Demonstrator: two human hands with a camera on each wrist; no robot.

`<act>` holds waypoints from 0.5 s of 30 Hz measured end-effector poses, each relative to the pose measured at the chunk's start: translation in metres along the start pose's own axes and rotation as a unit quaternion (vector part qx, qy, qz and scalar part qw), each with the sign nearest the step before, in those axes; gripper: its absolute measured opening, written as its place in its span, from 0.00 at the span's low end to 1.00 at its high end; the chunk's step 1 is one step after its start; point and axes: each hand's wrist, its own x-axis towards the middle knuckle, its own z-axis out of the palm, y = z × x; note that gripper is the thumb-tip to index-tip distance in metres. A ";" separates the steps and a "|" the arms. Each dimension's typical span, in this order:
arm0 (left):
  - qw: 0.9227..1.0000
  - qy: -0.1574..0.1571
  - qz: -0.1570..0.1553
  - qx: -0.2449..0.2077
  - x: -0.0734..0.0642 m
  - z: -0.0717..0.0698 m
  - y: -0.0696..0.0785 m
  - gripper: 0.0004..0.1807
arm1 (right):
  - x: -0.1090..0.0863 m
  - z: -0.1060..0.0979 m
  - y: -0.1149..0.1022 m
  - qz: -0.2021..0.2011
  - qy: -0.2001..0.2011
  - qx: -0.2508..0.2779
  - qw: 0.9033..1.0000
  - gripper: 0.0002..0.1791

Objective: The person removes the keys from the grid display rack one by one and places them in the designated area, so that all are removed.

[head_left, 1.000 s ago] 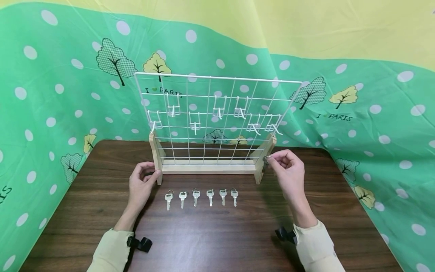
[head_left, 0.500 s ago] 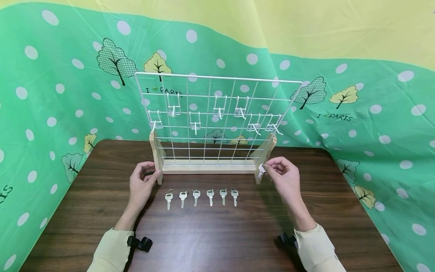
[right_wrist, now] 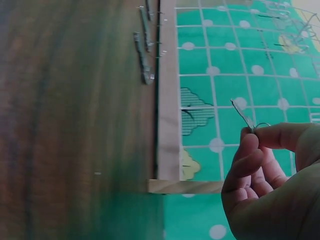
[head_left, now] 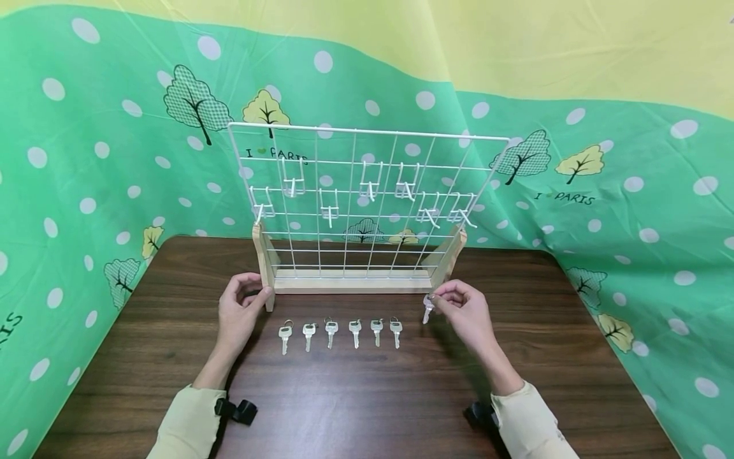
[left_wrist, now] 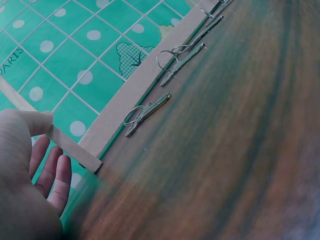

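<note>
In the head view my right hand (head_left: 469,313) pinches a silver key (head_left: 427,310) near its ring, just in front of the rack's right wooden leg. In the right wrist view that key (right_wrist: 241,114) sticks out from between thumb and index finger, its ring beside it. My left hand (head_left: 239,312) holds the left wooden leg (head_left: 266,268) of a white wire grid rack (head_left: 367,131), thumb and fingers on either side. Several silver keys with rings, one of them the leftmost key (head_left: 284,339), lie in a row on the table before the rack.
Several white hooks, such as the middle hook (head_left: 369,189), hang on the grid at differing heights and point forward. A wooden crossbar (head_left: 352,287) joins the rack's legs. The dark wooden table (head_left: 355,408) meets a green patterned cloth (head_left: 115,191) behind.
My right hand has moved down, left and nearer with the key, from beside the rack's right leg to in front of it. The left hand stays at the left leg.
</note>
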 end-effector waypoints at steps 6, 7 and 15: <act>1.000 -0.004 -0.002 0.002 0.000 -0.001 -0.001 0.18 | -0.001 0.004 0.011 0.026 -0.027 -0.006 0.999 0.02; 1.000 -0.005 -0.002 0.002 0.000 -0.001 -0.002 0.18 | -0.001 0.005 0.013 0.030 -0.030 -0.008 0.999 0.03; 1.000 -0.005 0.002 0.002 0.000 -0.001 -0.002 0.17 | -0.004 0.004 0.021 0.046 -0.062 -0.044 0.996 0.03</act>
